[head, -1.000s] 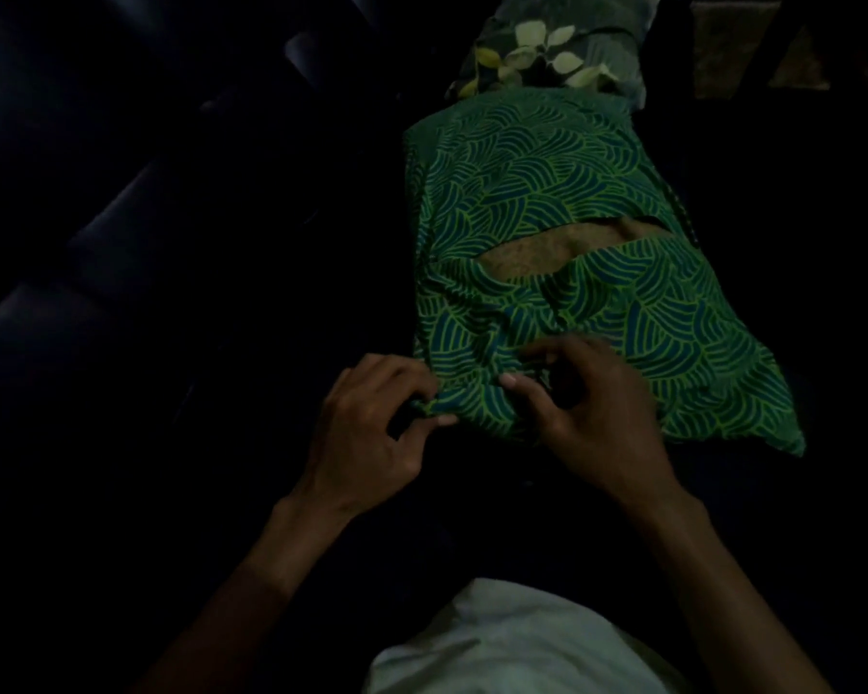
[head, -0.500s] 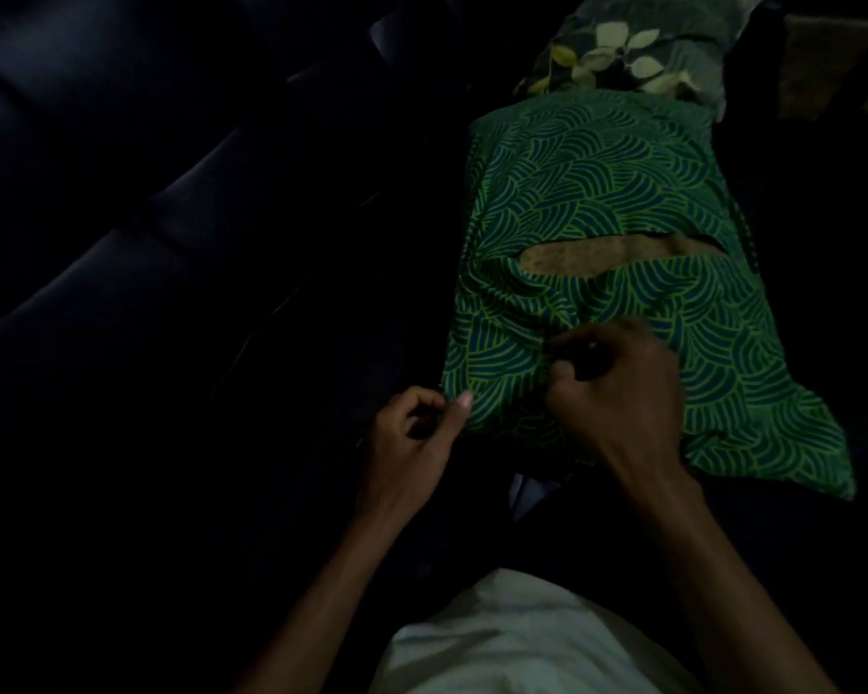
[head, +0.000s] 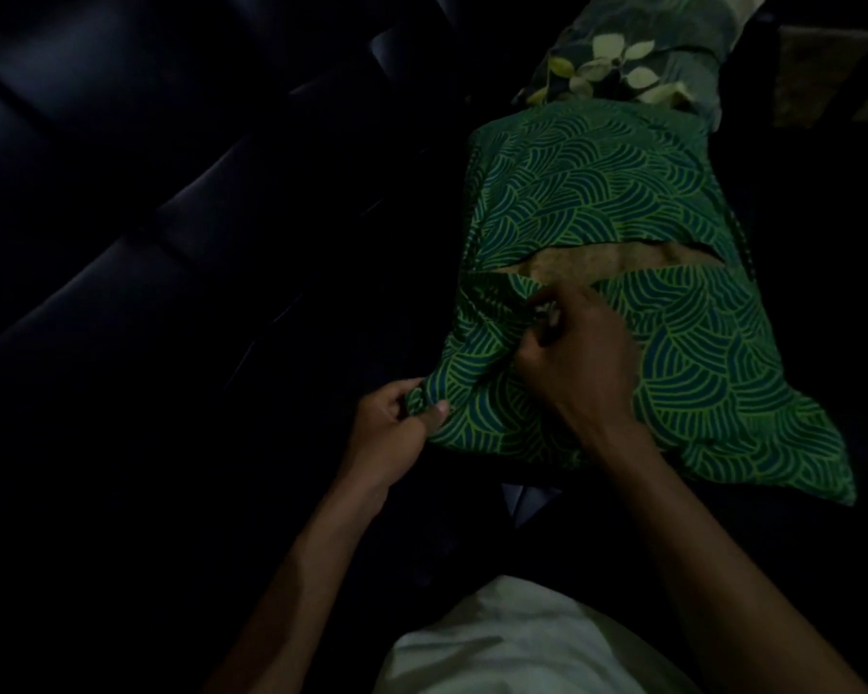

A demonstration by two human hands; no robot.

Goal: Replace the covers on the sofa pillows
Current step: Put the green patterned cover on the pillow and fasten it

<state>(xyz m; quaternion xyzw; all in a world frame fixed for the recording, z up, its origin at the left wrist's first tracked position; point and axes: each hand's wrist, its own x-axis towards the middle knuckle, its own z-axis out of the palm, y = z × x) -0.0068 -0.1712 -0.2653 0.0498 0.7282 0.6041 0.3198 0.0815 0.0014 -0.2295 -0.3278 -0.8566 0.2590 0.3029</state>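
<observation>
A pillow in a green cover with a yellow-green wave pattern lies lengthwise on the dark sofa. A slit across the cover shows the tan inner pillow. My left hand pinches the cover's near left corner between thumb and fingers. My right hand lies on top of the cover just below the slit, its fingers curled round a bunched fold of the fabric near the opening's left end.
A second pillow with a grey cover and pale leaf print lies beyond the green one. The dark padded sofa back fills the left. My white shirt shows at the bottom edge. The room is very dim.
My right hand moved up the cover from near its front edge to the slit, bunching fabric. My left hand closed onto the near left corner and tugs it out.
</observation>
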